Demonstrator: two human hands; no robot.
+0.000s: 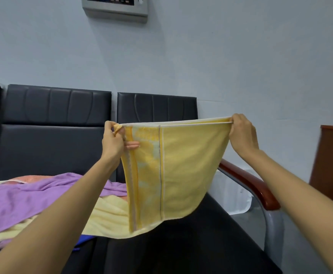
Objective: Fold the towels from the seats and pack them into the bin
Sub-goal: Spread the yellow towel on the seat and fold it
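Pale blue-grey wall [240, 56] fills the upper half of the view, with a grey control panel [115, 6] mounted at its top edge. Below it runs a row of black padded seats [59, 135], ending at the right in a wooden armrest [248, 182].

The yellow towel [191, 165] is up in the air over the end seat, doubled over so that two white-bound edges run together along the top. Its lower hem sags toward the seat's front edge. Whether it touches the cushion I cannot tell.

Across the neighbouring seat lies the waiting heap: a purple towel [23, 200] on top, a pale yellow towel [106, 216] under it reaching the seat's front edge, and an orange towel [33, 177] toward the back. No bin is in view.

The left hand [112, 143] pinches one top corner, with one finger showing behind the cloth. The right hand [242, 133] pinches the other, and the top edge is pulled taut between them.

This terry cloth looks light, soft and limp, so it should hold no shape of its own. Corners and bound hems seem the best places to hold it, since they keep the layers aligned. Held mid-panel, it would likely bunch up.
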